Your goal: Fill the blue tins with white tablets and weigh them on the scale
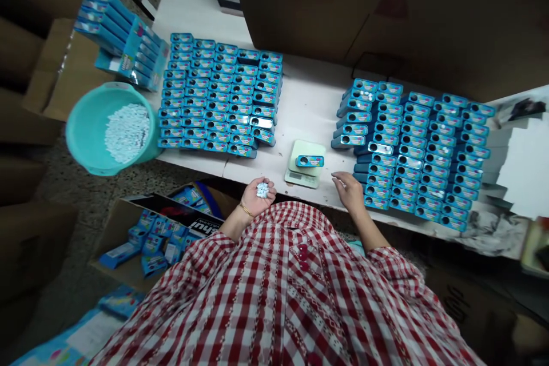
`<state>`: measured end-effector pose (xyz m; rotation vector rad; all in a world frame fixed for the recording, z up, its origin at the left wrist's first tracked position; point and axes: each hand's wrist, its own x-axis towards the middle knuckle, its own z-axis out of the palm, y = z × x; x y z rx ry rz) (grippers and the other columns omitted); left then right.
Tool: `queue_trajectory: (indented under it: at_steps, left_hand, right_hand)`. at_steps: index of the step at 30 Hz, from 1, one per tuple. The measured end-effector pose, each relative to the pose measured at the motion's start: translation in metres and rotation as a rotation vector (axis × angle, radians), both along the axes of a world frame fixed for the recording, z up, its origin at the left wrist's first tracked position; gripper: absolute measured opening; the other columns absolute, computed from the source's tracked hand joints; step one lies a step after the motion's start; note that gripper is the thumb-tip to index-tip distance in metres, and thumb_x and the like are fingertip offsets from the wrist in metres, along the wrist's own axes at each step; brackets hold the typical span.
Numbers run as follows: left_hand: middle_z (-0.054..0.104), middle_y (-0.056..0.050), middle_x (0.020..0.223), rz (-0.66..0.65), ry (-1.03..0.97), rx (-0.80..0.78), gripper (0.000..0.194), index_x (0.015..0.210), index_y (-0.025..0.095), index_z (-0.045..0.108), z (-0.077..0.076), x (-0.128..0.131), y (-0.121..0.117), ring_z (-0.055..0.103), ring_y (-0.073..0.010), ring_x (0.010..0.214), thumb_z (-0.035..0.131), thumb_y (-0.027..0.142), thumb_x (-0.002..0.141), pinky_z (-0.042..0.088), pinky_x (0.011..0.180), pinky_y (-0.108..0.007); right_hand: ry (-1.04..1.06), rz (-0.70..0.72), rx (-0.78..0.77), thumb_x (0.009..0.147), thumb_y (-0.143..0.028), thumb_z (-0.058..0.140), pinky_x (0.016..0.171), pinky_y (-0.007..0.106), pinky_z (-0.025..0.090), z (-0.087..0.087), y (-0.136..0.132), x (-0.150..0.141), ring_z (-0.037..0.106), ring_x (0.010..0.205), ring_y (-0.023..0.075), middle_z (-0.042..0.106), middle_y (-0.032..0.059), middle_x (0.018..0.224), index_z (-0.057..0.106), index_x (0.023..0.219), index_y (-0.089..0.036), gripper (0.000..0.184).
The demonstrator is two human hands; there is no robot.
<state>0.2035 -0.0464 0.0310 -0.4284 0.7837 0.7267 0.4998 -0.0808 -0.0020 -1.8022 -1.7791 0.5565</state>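
My left hand [258, 195] is cupped palm up at the table's front edge, holding a small heap of white tablets [262, 189]. A single blue tin [309, 160] lies on a small pale scale [303, 164] just right of that hand. My right hand [349, 190] rests near the front edge, right of the scale, with fingers loosely bent and nothing in it. It sits close to a large block of blue tins [418, 148]. A second block of blue tins [218, 94] fills the table on the left.
A teal basin [88, 131] with white tablets stands at the table's left end. Stacked blue boxes [122, 40] lie behind it. A cardboard carton [118, 223] with blue packets sits on the floor. Large brown cartons [351, 11] back the white table [309, 91].
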Motion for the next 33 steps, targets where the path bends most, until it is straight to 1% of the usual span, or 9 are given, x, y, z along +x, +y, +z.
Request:
queue_trajectory:
  at_steps: [2, 5, 11, 20, 22, 25, 28, 30, 33]
  left_hand:
    - [0.049, -0.002, 0.06, 0.002, -0.007, -0.001, 0.024, 0.065, 0.013, 0.053, -0.001, -0.001, 0.002, 0.045, -0.0082, 0.053, 0.04, 0.019, 0.084, 0.038, 0.043, -0.016]
    - [0.048, -0.001, 0.059, 0.013, -0.006, 0.013, 0.023, 0.065, 0.013, 0.053, -0.002, -0.003, 0.005, 0.043, -0.0074, 0.051, 0.041, 0.019, 0.084, 0.037, 0.042, -0.015]
    - [0.05, -0.003, 0.062, -0.004, 0.047, 0.01, 0.025, 0.066, 0.013, 0.054, -0.001, -0.005, 0.003, 0.046, -0.0078, 0.053, 0.04, 0.019, 0.085, 0.037, 0.041, -0.015]
    - [0.055, -0.006, 0.065, -0.032, 0.115, 0.097, 0.026, 0.074, 0.011, 0.06, -0.002, -0.008, 0.001, 0.051, -0.0098, 0.056, 0.037, 0.016, 0.086, 0.038, 0.042, -0.016]
    - [0.056, -0.006, 0.065, -0.041, 0.135, 0.108, 0.026, 0.074, 0.01, 0.061, -0.002, -0.006, 0.003, 0.053, -0.0104, 0.057, 0.038, 0.017, 0.086, 0.04, 0.043, -0.017]
    - [0.058, -0.007, 0.066, -0.052, 0.193, 0.082, 0.027, 0.072, 0.01, 0.061, -0.001, 0.0, 0.009, 0.056, -0.012, 0.059, 0.039, 0.019, 0.085, 0.046, 0.049, -0.021]
    - [0.06, -0.007, 0.065, -0.052, 0.193, 0.043, 0.026, 0.068, 0.011, 0.06, 0.001, 0.008, 0.014, 0.058, -0.0126, 0.059, 0.041, 0.018, 0.084, 0.047, 0.05, -0.022]
    - [0.06, -0.007, 0.064, -0.04, 0.163, 0.027, 0.025, 0.067, 0.011, 0.06, 0.001, 0.012, 0.017, 0.058, -0.0125, 0.059, 0.042, 0.018, 0.083, 0.046, 0.049, -0.021]
    - [0.062, -0.009, 0.066, -0.016, 0.156, 0.007, 0.025, 0.067, 0.011, 0.06, -0.003, 0.015, 0.02, 0.061, -0.0142, 0.063, 0.042, 0.017, 0.083, 0.049, 0.053, -0.023]
  right_hand:
    - [0.066, -0.052, -0.02, 0.086, -0.031, 0.046, 0.078, 0.035, 0.049, -0.004, -0.01, 0.0, 0.062, 0.084, 0.0185, 0.067, 0.0067, 0.088, 0.066, 0.089, -0.02, 0.023]
    - [0.101, -0.104, 0.001, 0.085, -0.03, 0.046, 0.078, 0.035, 0.05, -0.005, -0.013, -0.006, 0.062, 0.083, 0.0185, 0.067, 0.0065, 0.086, 0.066, 0.088, -0.02, 0.022]
    - [0.079, -0.099, 0.019, 0.085, -0.03, 0.047, 0.076, 0.034, 0.05, -0.001, 0.0, -0.009, 0.062, 0.081, 0.018, 0.066, 0.0073, 0.089, 0.064, 0.097, -0.019, 0.024]
    - [0.118, -0.093, 0.032, 0.084, -0.031, 0.047, 0.076, 0.033, 0.05, -0.01, 0.009, -0.007, 0.061, 0.08, 0.0173, 0.066, 0.0072, 0.089, 0.063, 0.096, -0.018, 0.023]
    - [0.095, -0.086, 0.04, 0.085, -0.031, 0.046, 0.077, 0.034, 0.049, -0.004, 0.009, -0.012, 0.061, 0.08, 0.0176, 0.065, 0.0073, 0.088, 0.063, 0.097, -0.018, 0.023]
    - [0.041, -0.045, 0.071, 0.086, -0.03, 0.045, 0.078, 0.035, 0.048, 0.015, 0.012, -0.028, 0.059, 0.082, 0.0183, 0.064, 0.0069, 0.088, 0.061, 0.097, -0.02, 0.022]
    - [0.009, 0.001, 0.091, 0.086, -0.03, 0.046, 0.084, 0.037, 0.046, 0.029, 0.02, -0.041, 0.056, 0.093, 0.0203, 0.061, 0.0084, 0.096, 0.058, 0.104, -0.021, 0.024]
    - [0.006, -0.023, 0.064, 0.083, -0.031, 0.049, 0.085, 0.038, 0.045, 0.025, 0.029, -0.041, 0.052, 0.102, 0.0223, 0.058, 0.0103, 0.106, 0.053, 0.112, -0.021, 0.031]
    - [0.09, -0.021, -0.057, 0.075, -0.034, 0.057, 0.083, 0.038, 0.046, -0.004, 0.042, -0.028, 0.05, 0.106, 0.0234, 0.052, 0.0121, 0.119, 0.043, 0.122, -0.018, 0.051]
